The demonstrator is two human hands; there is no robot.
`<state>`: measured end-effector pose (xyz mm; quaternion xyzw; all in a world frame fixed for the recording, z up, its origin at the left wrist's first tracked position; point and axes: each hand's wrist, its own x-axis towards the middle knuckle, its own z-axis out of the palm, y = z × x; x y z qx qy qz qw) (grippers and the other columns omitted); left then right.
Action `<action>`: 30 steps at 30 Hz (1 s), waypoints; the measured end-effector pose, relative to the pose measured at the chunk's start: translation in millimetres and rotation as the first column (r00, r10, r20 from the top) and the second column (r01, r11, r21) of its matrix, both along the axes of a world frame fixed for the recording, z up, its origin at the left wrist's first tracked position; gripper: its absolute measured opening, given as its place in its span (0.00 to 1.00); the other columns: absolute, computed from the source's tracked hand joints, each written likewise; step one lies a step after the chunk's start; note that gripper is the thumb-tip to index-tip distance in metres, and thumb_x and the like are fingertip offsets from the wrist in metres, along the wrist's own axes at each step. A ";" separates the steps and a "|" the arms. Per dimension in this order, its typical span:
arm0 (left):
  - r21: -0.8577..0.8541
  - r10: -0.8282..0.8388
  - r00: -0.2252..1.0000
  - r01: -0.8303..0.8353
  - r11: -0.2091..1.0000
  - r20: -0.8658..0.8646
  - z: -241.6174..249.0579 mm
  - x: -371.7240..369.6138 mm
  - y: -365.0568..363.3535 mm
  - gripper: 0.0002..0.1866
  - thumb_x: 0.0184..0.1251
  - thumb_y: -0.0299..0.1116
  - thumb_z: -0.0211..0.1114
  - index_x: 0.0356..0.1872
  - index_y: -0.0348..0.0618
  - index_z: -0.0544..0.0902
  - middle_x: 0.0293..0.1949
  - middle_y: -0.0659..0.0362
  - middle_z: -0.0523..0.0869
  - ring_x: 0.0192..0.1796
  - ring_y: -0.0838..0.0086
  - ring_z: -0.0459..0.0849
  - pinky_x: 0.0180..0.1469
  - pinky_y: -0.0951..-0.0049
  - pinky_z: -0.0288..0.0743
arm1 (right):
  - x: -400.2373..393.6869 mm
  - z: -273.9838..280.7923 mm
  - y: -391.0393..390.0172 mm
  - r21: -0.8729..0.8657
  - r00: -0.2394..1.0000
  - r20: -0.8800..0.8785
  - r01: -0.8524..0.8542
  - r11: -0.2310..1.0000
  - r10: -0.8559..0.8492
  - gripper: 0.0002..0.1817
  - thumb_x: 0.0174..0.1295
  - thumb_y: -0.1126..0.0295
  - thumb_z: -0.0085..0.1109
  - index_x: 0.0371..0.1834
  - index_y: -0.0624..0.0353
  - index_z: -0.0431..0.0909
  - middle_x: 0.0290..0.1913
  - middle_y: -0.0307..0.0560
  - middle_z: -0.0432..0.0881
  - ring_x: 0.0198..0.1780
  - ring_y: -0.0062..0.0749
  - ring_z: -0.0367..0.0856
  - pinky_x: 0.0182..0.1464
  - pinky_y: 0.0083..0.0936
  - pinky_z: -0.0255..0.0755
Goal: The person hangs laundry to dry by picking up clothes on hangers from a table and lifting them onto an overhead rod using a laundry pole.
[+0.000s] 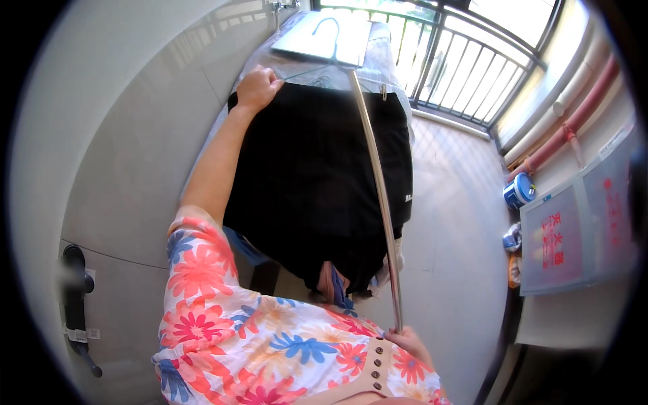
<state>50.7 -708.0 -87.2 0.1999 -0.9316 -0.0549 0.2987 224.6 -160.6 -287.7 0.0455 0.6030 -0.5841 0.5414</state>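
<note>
A black garment (310, 169), perhaps a skirt or shorts, hangs spread out in front of me by its waistband. It has a small white mark near its right edge. A thin clothes hanger (333, 59) with a curved hook rises above it, and a clip (384, 93) grips the waistband at the right. My left hand (260, 89) is closed at the waistband's top left corner, where the hanger's end meets it. Low by my body, my right hand (412, 345) is wrapped round the bottom of a long metal pole (375, 162). The pole slants up across the garment's front.
Behind the garment stands a plastic-covered surface with a white panel (324, 42) on top. A railing (459, 64) closes the far side. To the right are red pipes (560, 145), a blue-and-white bucket (520, 190) and a fire extinguisher box (574, 229).
</note>
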 end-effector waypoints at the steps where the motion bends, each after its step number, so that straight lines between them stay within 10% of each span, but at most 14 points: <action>1: 0.000 0.001 1.000 -0.001 1.000 -0.003 0.7 0.7 2.2 0.12 0.49 0.41 0.62 0.24 0.41 0.79 0.33 0.55 0.77 0.37 0.63 0.77 0.38 0.65 0.70 | -0.6 -2.0 1.3 -0.017 1.000 0.011 0.007 1.000 -0.007 0.10 0.55 0.69 0.57 0.17 0.54 0.72 0.11 0.27 0.62 0.11 0.09 0.56 0.13 0.11 0.46; 15: -0.043 -0.026 0.947 0.012 0.999 -0.321 64.5 58.9 26.1 0.11 0.53 0.40 0.63 0.24 0.41 0.78 0.24 0.55 0.79 0.26 0.68 0.78 0.30 0.71 0.69 | 14.6 -16.8 19.4 -0.185 0.969 -0.240 0.010 0.983 -0.055 0.12 0.52 0.72 0.60 0.15 0.57 0.70 0.16 0.27 0.65 0.20 0.09 0.60 0.21 0.12 0.54; 22: -0.403 0.116 0.862 -0.344 0.848 -0.493 140.7 150.2 126.0 0.14 0.57 0.44 0.58 0.35 0.44 0.79 0.38 0.56 0.80 0.45 0.65 0.76 0.49 0.69 0.65 | 15.4 27.7 96.3 -0.244 0.906 -0.420 -0.166 0.955 0.050 0.14 0.53 0.71 0.60 0.13 0.61 0.69 0.14 0.27 0.61 0.19 0.10 0.55 0.19 0.15 0.51; 24: -0.563 -0.066 0.781 -0.386 0.731 -0.621 145.0 170.6 181.1 0.14 0.59 0.41 0.56 0.38 0.42 0.79 0.42 0.57 0.79 0.46 0.68 0.75 0.49 0.71 0.66 | 13.3 61.4 115.4 -0.222 0.893 -0.436 -0.226 0.949 0.111 0.18 0.54 0.70 0.59 0.10 0.59 0.64 0.13 0.26 0.59 0.18 0.10 0.54 0.17 0.16 0.49; 27: 0.021 -0.007 0.777 0.026 0.999 -0.629 104.5 191.0 248.2 0.13 0.64 0.39 0.51 0.37 0.42 0.79 0.35 0.60 0.80 0.38 0.79 0.77 0.42 0.80 0.69 | 14.9 77.8 138.1 -0.269 0.880 -0.457 -0.271 0.924 0.125 0.20 0.54 0.69 0.59 0.10 0.57 0.62 0.13 0.25 0.57 0.18 0.09 0.53 0.17 0.16 0.47; 30: 0.429 -0.430 0.667 0.732 0.529 -0.608 43.4 192.7 343.6 0.18 0.62 0.42 0.52 0.39 0.35 0.76 0.35 0.52 0.80 0.37 0.71 0.78 0.41 0.75 0.71 | 2.6 92.1 147.5 -0.336 0.835 -0.541 -0.325 0.884 0.102 0.19 0.55 0.68 0.58 0.10 0.57 0.62 0.13 0.25 0.56 0.18 0.09 0.53 0.18 0.16 0.47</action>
